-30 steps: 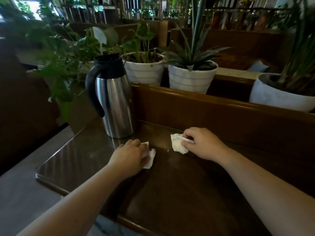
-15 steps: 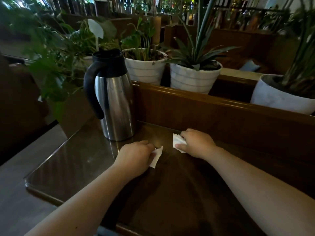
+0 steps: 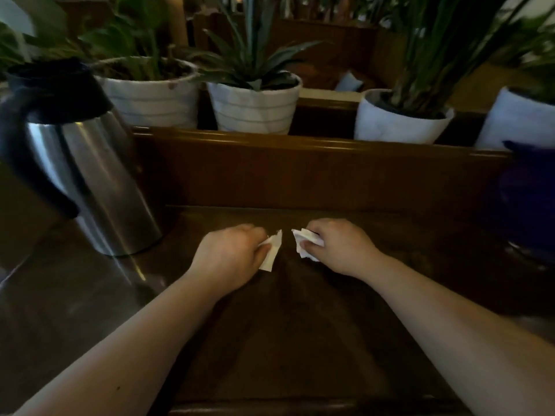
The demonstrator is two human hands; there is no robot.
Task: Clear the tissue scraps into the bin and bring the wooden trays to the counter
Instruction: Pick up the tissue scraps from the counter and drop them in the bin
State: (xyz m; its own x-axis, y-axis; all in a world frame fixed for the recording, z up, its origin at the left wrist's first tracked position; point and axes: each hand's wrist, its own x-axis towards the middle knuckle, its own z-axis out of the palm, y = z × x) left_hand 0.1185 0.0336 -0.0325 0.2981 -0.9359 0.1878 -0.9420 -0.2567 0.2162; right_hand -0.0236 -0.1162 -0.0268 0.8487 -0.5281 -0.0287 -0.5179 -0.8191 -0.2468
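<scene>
Near the table's (image 3: 90, 310) far edge, left hand (image 3: 231, 259) is pinching one tissue scrap (image 3: 271, 250); right hand (image 3: 339, 250) is apparently clutching another scrap (image 3: 303, 240).

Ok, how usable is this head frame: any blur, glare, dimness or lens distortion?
Head view: dim overall, the dark table swallowing detail; motion blur smears the steel jug and the plant pots; a glare streak on the tabletop at left; wide-angle bending leans the jug; both hands, left hand and right hand, and their white tissue scraps stay legible.

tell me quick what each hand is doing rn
Left hand: closed on a tissue scrap.
Right hand: closed on a crumpled tissue.
</scene>
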